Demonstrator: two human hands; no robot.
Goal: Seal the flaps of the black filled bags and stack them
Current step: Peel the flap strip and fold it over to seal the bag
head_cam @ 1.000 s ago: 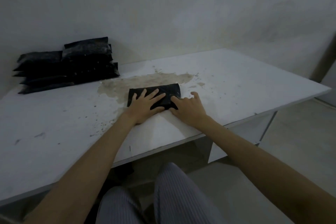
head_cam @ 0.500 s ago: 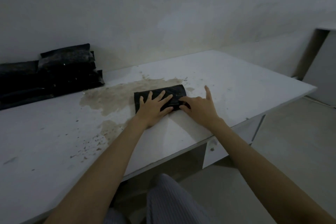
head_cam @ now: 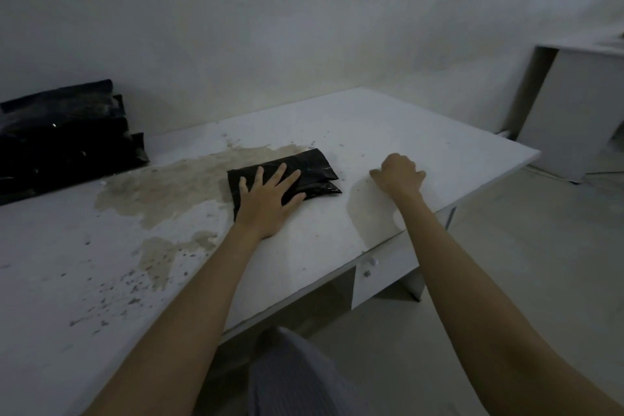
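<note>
The right hand [head_cam: 400, 172] lifted off the flat black plastic filled bag [head_cam: 312, 169] and moved right, clear of it, over the white tabletop [head_cam: 422, 145], with its fingers curled in. The bag's right half, previously covered, became exposed. The camera view shifted rightward.

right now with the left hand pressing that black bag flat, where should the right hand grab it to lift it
Probably the bag's free right end, approached from the right. It lies flat, the left hand covers its left half, and the right hand, curled and empty, rests just beside that end.
</note>
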